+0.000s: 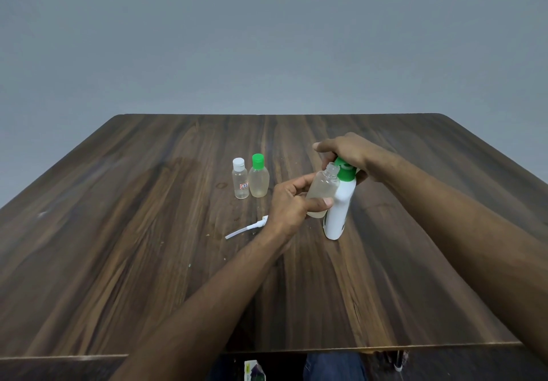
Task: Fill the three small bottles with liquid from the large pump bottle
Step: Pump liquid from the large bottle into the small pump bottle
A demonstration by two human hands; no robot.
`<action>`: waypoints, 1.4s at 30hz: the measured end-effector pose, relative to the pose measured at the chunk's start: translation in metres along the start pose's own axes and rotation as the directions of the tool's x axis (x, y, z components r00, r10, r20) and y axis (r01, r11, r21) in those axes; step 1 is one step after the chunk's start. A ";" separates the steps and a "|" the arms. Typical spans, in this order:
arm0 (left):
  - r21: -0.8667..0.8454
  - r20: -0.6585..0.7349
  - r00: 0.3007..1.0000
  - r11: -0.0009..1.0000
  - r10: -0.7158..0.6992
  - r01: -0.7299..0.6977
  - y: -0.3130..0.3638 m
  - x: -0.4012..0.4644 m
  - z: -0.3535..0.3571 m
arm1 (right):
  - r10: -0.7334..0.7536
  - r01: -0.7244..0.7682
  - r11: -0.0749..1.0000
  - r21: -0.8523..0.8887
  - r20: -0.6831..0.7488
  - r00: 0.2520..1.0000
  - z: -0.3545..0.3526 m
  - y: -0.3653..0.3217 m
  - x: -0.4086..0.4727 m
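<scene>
A tall white pump bottle (340, 208) with a green pump head stands on the wooden table (148, 232). My right hand (347, 152) rests on top of the pump head. My left hand (292, 202) holds an uncapped clear small bottle (323, 189) tilted, its open mouth right under the green nozzle. Pale liquid shows inside it. To the left stand two capped small bottles side by side: a clear one with a white cap (240, 179) and a rounder one with a green cap (258, 180).
A white spray cap with a dip tube (246, 229) lies on the table just left of my left wrist. The table's near edge runs along the bottom; my knees and a small carton (253, 370) show below it.
</scene>
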State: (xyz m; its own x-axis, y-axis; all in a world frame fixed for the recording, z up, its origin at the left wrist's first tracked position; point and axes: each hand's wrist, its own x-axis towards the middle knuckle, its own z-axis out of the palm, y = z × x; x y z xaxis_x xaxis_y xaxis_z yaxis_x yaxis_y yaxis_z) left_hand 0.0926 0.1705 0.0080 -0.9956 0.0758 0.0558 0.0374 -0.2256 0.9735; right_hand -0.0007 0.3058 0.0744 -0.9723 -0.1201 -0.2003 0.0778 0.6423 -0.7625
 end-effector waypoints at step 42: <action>0.008 0.000 1.000 1.000 0.011 -0.011 -0.004 0.005 -0.002 | 0.020 -0.021 0.999 0.029 0.037 0.999 -0.004 -0.001 0.000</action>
State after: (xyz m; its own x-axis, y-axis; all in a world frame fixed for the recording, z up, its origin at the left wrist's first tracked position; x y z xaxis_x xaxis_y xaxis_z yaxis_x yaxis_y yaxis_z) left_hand 0.0875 0.1700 0.0036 -0.9951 0.0732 0.0661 0.0486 -0.2190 0.9745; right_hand -0.0016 0.3080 0.0780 -0.9618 -0.1346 -0.2382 0.1050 0.6224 -0.7756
